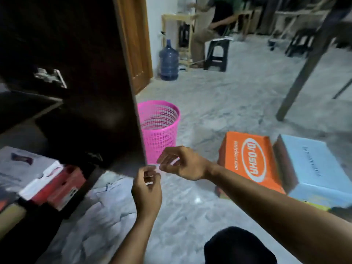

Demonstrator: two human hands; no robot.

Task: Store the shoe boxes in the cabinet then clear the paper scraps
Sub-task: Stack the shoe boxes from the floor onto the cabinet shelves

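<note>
The grey marble floor carries my things. On it stand a pink basket, an orange shoe box and, just beside it, a blue shoe box. Further away stand a water bottle and a black stool.

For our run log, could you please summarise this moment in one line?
left hand: pinching small paper scrap | right hand: open | orange cardboard shoe box: on floor | pink plastic mesh bin: upright

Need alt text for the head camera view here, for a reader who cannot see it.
Two bare hands, the left hand and right hand, meet low beside the open dark cabinet door, fingers loosely curled. A pink mesh wastebasket stands behind them; an orange shoe box and a light blue shoe box wait on the floor to the right.
</note>
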